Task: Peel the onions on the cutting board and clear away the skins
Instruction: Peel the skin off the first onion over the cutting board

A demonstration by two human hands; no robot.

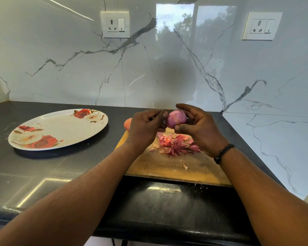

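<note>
A dark surface (60, 167) holds a big flowery plate (60, 128) and a wooden cutting board (167, 166). A pile of pink skins (176, 143) lies on the board. Above it, the right hand (201, 128) holds a peeled purple onion (176, 118), and the left hand (146, 128) pinches at its side. Another onion (128, 123) peeks out behind the left hand

I'm standing in a home kitchen. In front of me runs a dark polished stone countertop (64, 167), backed by glossy white marble-look wall panels (60, 55) with grey veins. Two white socket-and-switch plates (115, 24) (261, 26) sit in that wall. A rose-patterned plate (48, 132) and a wooden cutting board (169, 166) strewn with onion skins (174, 143) lie on the counter.
</note>
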